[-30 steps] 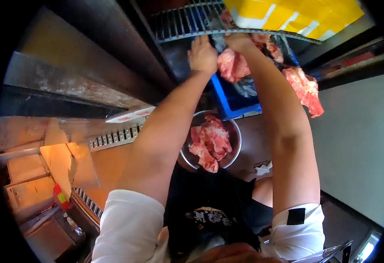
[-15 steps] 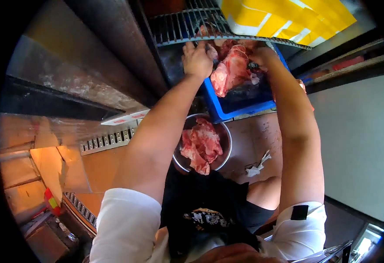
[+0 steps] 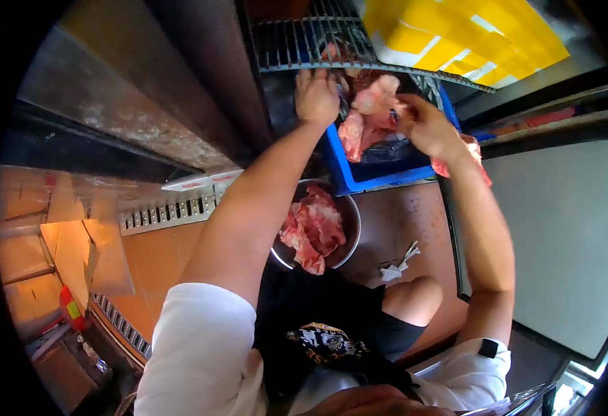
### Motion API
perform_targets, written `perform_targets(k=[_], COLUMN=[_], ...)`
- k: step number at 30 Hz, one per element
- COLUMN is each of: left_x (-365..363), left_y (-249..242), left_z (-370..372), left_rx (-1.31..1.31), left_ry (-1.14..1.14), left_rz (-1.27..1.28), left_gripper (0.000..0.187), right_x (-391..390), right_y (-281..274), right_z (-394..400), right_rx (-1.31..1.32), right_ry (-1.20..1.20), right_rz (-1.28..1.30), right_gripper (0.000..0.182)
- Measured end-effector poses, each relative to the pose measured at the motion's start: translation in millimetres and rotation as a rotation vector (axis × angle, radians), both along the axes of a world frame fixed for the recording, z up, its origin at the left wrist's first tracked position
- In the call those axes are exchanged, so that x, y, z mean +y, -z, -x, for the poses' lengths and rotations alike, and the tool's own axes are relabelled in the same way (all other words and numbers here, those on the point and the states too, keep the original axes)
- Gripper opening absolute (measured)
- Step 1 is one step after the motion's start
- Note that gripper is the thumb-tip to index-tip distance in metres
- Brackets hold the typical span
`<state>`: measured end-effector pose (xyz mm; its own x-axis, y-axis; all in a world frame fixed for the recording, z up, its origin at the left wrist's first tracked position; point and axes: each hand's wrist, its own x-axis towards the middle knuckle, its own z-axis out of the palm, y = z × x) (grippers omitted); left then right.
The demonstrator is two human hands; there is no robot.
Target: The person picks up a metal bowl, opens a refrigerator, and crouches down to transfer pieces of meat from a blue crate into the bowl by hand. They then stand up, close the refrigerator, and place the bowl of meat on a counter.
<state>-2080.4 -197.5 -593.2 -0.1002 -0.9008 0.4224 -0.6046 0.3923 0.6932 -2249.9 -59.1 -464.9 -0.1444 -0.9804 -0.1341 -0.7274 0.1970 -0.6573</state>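
Observation:
A raw chunk of meat on the bone (image 3: 372, 114), pink with pale fat, is in a blue plastic crate (image 3: 345, 182) lined with dark film. My right hand (image 3: 432, 130) is at the chunk's right end, fingers curled against it; their tips are partly hidden. My left hand (image 3: 317, 98) lies at the crate's left side, fingers stretched out under the wire rack and touching the film or meat edge. Below the crate, a round metal bowl (image 3: 354, 239) holds more raw meat (image 3: 314, 229). Another piece of meat (image 3: 472, 161) shows beyond the crate's right rim, partly behind my right wrist.
A wire rack shelf (image 3: 318, 41) hangs low over the crate's far half, bearing a yellow-taped box (image 3: 463, 38). A pale door panel (image 3: 560, 249) stands open at the right. On the tiled floor lie a white scrap (image 3: 397, 263) and a drain grate (image 3: 169, 213).
My right hand has come back toward me from deeper in the crate, its back now showing. The meat chunk has turned and shifted within the crate. My left hand stays nearly in place.

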Motion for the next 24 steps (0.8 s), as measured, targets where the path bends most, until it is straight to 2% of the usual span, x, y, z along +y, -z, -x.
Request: perform_targets(k=[2,3,5,6,7,8,9,11,12,13,14,15,17,19,20,22,24], left_x=[-2,0,-7,-10,-19,-15,-12,-4,8,16,23,27,27,25,25,26,29], left_y=[0,-6,-1,0,7,-7,-22,-18,-17,-16,-16,-14,-7,-4,-4,-5,-8], left_z=[-2,-3,-5,-6,-9,-10,-14,-3,4,7,11,13,11,11,11,9,8], left_rx=[0.242,0.309,0.306,0.302,0.354,0.391,0.425,0.304,0.125,0.014,-0.032,-0.078,-0.104,-0.126,-0.133,-0.151,-0.152], left_ry=[0.002,0.041,0.04,0.074,0.142,0.19,0.234,0.211,0.123,0.141,0.089,0.039,0.039,0.029,0.02,0.007,0.02], left_rz=[0.138,0.096,-0.024,-0.036,-0.073,-0.173,-0.273,-0.351,-0.251,-0.187,-0.17,-0.155,-0.137,-0.115,-0.136,-0.163,-0.159], left_gripper=[0.034,0.035,0.038,0.042,0.047,0.051,0.055,0.061,0.059,0.053,0.048,0.044,0.043,0.043,0.041,0.04,0.041], right_x=[0,-1,9,8,8,8,12,4,-12,-24,-37,-48,-73,-116,-123,-142,-133], right_y=[12,17,14,36,55,60,60,48,69,67,63,61,82,131,122,123,121], right_z=[-20,-27,-44,-42,-40,-46,-42,-25,2,15,23,30,53,102,93,88,93], right_rx=[-0.358,-0.567,-0.775,-0.715,-0.462,-0.198,-0.006,0.046,0.214,0.287,0.456,0.338,0.235,0.719,0.721,0.648,0.631], right_ry=[0.198,0.247,0.22,0.151,0.036,-0.046,-0.134,-0.058,-0.102,-0.049,-0.125,-0.027,-0.055,-0.214,-0.073,-0.005,-0.048], right_rz=[-0.079,-0.095,-0.128,-0.079,0.005,0.1,0.065,-0.06,0.091,0.151,0.31,0.229,0.286,-0.086,-0.135,-0.105,-0.1], right_gripper=[0.059,0.06,0.06,0.06,0.058,0.056,0.056,0.053,0.052,0.051,0.053,0.032,0.038,0.045,0.057,0.057,0.062])
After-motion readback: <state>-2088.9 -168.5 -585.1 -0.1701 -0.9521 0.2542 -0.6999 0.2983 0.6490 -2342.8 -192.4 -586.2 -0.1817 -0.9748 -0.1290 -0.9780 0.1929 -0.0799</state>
